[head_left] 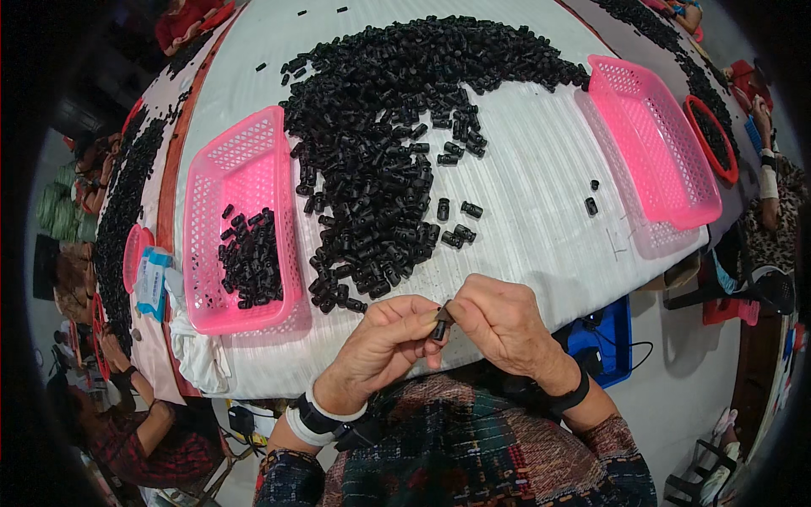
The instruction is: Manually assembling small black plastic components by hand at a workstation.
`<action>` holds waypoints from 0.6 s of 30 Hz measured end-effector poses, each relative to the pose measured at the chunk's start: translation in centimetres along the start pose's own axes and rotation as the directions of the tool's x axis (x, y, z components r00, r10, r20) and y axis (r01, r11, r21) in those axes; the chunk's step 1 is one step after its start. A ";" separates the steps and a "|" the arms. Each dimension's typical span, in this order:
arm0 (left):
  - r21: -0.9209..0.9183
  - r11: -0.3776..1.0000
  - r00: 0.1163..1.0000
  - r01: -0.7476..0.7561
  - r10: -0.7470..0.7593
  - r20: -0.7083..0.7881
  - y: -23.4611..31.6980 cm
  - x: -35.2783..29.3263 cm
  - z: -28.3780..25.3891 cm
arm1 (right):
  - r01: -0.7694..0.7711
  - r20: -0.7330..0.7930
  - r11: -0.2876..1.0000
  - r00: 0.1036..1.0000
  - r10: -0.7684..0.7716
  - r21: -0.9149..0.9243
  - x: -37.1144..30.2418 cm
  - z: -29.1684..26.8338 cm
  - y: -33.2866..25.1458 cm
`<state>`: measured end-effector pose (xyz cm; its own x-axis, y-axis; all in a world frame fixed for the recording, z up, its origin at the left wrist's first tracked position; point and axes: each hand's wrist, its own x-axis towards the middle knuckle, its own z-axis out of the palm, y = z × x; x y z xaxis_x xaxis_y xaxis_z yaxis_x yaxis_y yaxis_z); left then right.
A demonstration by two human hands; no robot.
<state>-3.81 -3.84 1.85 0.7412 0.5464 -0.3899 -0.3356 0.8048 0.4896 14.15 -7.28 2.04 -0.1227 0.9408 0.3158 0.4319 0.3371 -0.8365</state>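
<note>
Close to the table's front edge, my left hand (376,345) is closed, its thumb and fingers pinching a small black cord lock (438,331). From the other side my right hand (505,325) is closed too, thumb and forefinger pressed at the upper end of the same piece. A small dark brown bit (444,313) shows between the two thumbs; what it is I cannot make out. Just beyond my hands starts a large heap of black cord locks (376,182), curving away to the far right. A few loose cord locks (458,236) lie beside it.
On the left a pink basket (291,279) holds a small pile of cord locks. Another pink basket (655,152) stands at the right, two loose pieces near it. A blue-and-white packet (153,283) and white cloth (198,346) lie at the left edge. Other people work at neighbouring tables.
</note>
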 end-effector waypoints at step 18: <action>0.000 1.000 0.999 0.006 -0.006 -0.044 -0.2 0.6 -0.5 | 0.053 0.003 0.998 0.999 -0.053 -0.041 0.3 0.9 1.5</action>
<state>-3.59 -3.55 1.17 0.7170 0.5514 -0.4264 -0.3316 0.8079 0.4872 13.96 -6.46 0.46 -0.1483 0.9217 0.3584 0.4614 0.3850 -0.7993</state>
